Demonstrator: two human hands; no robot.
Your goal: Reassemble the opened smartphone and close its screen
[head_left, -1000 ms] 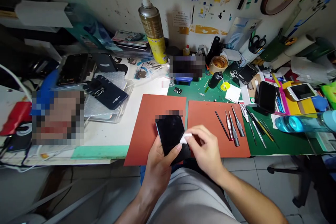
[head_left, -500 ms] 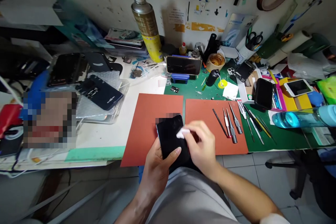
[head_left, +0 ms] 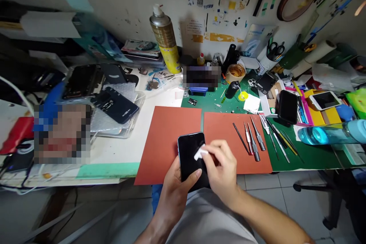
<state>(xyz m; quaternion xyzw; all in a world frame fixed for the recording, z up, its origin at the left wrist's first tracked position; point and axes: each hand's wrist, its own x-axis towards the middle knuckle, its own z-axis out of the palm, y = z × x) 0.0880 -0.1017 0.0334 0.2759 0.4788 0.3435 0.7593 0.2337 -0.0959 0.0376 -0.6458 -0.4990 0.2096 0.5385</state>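
plain light grey top (head_left: 211, 217) with soft folds, left hand (head_left: 175, 183) and right hand (head_left: 223, 171) both bare, plus what looks like blue trousers (head_left: 156, 197)

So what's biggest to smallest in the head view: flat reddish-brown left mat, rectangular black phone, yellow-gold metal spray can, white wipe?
1. Left mat
2. Phone and spray can: too alike to rank, and the phone is nearer the camera.
3. White wipe, partly hidden by the right hand.
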